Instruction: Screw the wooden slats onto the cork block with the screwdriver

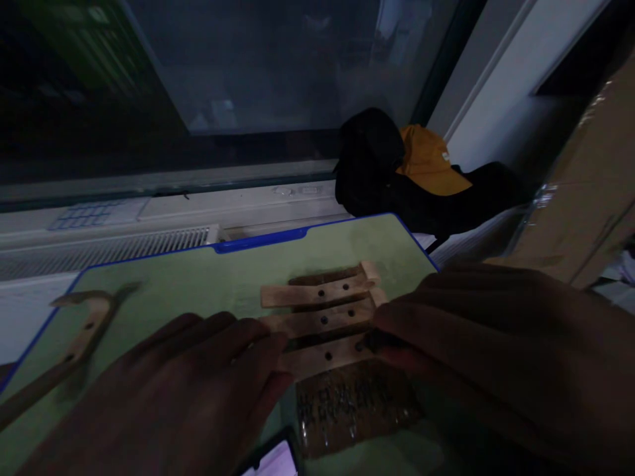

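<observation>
Three short wooden slats [320, 320] with small holes lie side by side on a green mat [198, 277] with a blue edge. My left hand [183, 390] rests flat, fingers stretched out, its fingertips touching the left ends of the nearer slats. My right hand [496, 344] comes in from the right, its fingertips pressed together at the right end of the nearest slat, where a small dark thing sits that I cannot make out. Just below the slats lies a brown card [352, 406] with dark print.
A longer curved wooden piece [74, 344] with holes lies at the mat's left edge. A phone screen [275, 461] glows at the bottom. Behind the mat are a radiator grille [99, 248], a dark window, a black bag [377, 165] and an orange cap [429, 162]. Cardboard [585, 198] stands at the right.
</observation>
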The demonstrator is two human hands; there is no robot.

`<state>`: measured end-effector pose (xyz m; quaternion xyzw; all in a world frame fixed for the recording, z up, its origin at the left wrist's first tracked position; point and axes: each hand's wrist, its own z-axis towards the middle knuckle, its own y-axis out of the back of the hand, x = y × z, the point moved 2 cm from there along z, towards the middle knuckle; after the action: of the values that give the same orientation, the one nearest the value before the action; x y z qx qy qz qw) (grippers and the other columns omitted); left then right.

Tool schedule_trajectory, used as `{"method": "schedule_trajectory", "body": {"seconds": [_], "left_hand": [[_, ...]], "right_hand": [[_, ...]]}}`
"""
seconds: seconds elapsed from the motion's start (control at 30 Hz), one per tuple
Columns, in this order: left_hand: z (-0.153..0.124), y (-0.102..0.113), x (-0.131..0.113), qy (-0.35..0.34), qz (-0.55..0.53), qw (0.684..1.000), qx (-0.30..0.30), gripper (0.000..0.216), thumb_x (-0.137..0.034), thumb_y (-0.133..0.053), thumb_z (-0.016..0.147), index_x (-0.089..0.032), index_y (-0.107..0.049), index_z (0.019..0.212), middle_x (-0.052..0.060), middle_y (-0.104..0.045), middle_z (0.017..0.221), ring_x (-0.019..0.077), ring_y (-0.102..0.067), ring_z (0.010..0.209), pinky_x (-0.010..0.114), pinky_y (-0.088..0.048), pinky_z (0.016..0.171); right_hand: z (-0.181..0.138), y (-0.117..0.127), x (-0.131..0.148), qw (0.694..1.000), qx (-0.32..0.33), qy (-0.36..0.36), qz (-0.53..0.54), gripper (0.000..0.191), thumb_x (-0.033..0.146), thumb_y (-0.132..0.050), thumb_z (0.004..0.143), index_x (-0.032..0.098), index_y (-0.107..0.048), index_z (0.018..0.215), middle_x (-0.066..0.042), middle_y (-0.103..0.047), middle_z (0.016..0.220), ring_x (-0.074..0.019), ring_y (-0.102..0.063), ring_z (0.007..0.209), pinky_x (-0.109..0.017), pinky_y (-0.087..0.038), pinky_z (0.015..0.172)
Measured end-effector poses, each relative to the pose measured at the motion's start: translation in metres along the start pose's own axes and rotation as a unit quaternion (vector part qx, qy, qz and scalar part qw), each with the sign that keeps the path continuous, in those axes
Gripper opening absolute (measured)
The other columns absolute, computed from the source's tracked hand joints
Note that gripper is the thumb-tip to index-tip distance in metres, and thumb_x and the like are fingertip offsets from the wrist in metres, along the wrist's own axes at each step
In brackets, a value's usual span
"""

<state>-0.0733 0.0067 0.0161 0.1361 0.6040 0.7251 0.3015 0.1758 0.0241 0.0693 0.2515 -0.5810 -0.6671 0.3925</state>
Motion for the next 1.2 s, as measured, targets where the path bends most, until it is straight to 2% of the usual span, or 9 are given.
{"method": "schedule_trajectory", "body": {"seconds": [0.1, 0.17, 0.33, 0.5, 0.7, 0.8, 0.87, 0.97, 1.2], "left_hand": [[0.019, 0.003, -0.009, -0.024, 0.014, 0.999, 0.033, 0.017, -0.025, -0.051, 0.088, -0.031, -0.062, 0.100, -0.001, -0.071, 0.095, 0.0216, -0.065, 0.076, 0.039, -0.048, 0.064], [0.030, 0.001, -0.014, -0.005, -0.041, 0.998, 0.054, 0.013, -0.025, -0.058, 0.085, -0.030, -0.064, 0.096, -0.004, -0.071, 0.095, 0.0200, -0.066, 0.082, 0.038, -0.050, 0.073], [0.045, -0.008, -0.028, 0.010, -0.161, 0.986, 0.034, 0.015, -0.028, -0.062, 0.085, -0.029, -0.066, 0.099, -0.003, -0.070, 0.100, 0.0182, -0.063, 0.096, 0.035, -0.046, 0.090], [0.052, -0.016, -0.040, 0.001, -0.245, 0.969, -0.029, 0.016, -0.028, -0.065, 0.083, -0.027, -0.069, 0.098, -0.002, -0.071, 0.105, 0.0169, -0.064, 0.095, 0.032, -0.045, 0.087], [0.055, -0.020, -0.044, -0.012, -0.279, 0.959, -0.044, 0.010, -0.023, -0.066, 0.082, -0.024, -0.071, 0.091, -0.002, -0.073, 0.099, 0.0147, -0.065, 0.091, 0.029, -0.044, 0.085], [0.054, -0.022, -0.043, -0.016, -0.271, 0.961, -0.048, 0.011, -0.025, -0.067, 0.081, -0.023, -0.070, 0.091, -0.002, -0.073, 0.097, 0.0161, -0.066, 0.092, 0.030, -0.043, 0.086], [0.053, -0.022, -0.042, -0.019, -0.273, 0.960, -0.056, 0.012, -0.027, -0.066, 0.082, -0.023, -0.069, 0.093, -0.001, -0.073, 0.099, 0.0165, -0.065, 0.095, 0.031, -0.043, 0.088], [0.054, -0.023, -0.042, -0.020, -0.275, 0.960, -0.059, 0.012, -0.030, -0.064, 0.084, -0.022, -0.069, 0.090, 0.000, -0.073, 0.099, 0.0169, -0.065, 0.096, 0.032, -0.043, 0.088], [0.054, -0.022, -0.042, -0.015, -0.242, 0.969, -0.046, 0.005, -0.025, -0.065, 0.083, -0.021, -0.068, 0.084, 0.000, -0.072, 0.094, 0.0181, -0.066, 0.092, 0.033, -0.045, 0.085]], "right_hand": [[0.007, 0.001, 0.001, 1.000, 0.027, -0.003, 0.013, 0.020, 0.018, -0.056, 0.088, 0.027, -0.052, 0.106, 0.004, -0.064, 0.087, -0.0133, -0.058, 0.072, -0.027, -0.044, 0.065], [0.010, 0.000, 0.002, 0.999, 0.037, -0.019, 0.012, 0.019, 0.015, -0.061, 0.085, 0.025, -0.052, 0.099, 0.005, -0.063, 0.084, -0.0133, -0.058, 0.072, -0.027, -0.042, 0.064], [0.013, 0.000, 0.005, 1.000, 0.029, -0.012, -0.003, 0.010, 0.017, -0.059, 0.087, 0.022, -0.053, 0.094, 0.003, -0.064, 0.084, -0.0146, -0.059, 0.071, -0.029, -0.040, 0.062], [0.016, 0.000, 0.010, 0.999, -0.011, 0.017, -0.045, 0.010, 0.017, -0.062, 0.084, 0.019, -0.053, 0.089, 0.001, -0.065, 0.077, -0.0164, -0.061, 0.068, -0.030, -0.040, 0.061], [0.016, -0.001, 0.014, 0.996, -0.007, 0.018, -0.092, 0.012, 0.019, -0.062, 0.084, 0.017, -0.056, 0.094, -0.001, -0.066, 0.076, -0.0193, -0.063, 0.065, -0.032, -0.043, 0.058], [0.012, -0.001, 0.015, 0.996, -0.005, 0.021, -0.082, 0.029, 0.023, -0.056, 0.089, 0.017, -0.051, 0.117, -0.005, -0.069, 0.094, -0.0200, -0.065, 0.078, -0.033, -0.048, 0.067], [0.011, -0.001, 0.014, 0.998, 0.009, 0.024, -0.062, 0.033, 0.022, -0.052, 0.091, 0.019, -0.049, 0.124, -0.006, -0.067, 0.107, -0.0192, -0.064, 0.090, -0.034, -0.049, 0.076], [0.011, -0.002, 0.013, 0.998, 0.033, 0.027, -0.036, 0.023, 0.017, -0.052, 0.090, 0.020, -0.056, 0.113, -0.005, -0.066, 0.108, -0.0181, -0.063, 0.095, -0.033, -0.048, 0.083], [0.012, -0.005, 0.011, 1.000, 0.019, 0.023, -0.004, 0.018, 0.012, -0.057, 0.086, 0.020, -0.058, 0.102, -0.002, -0.067, 0.099, -0.0170, -0.063, 0.088, -0.031, -0.048, 0.077]]}}
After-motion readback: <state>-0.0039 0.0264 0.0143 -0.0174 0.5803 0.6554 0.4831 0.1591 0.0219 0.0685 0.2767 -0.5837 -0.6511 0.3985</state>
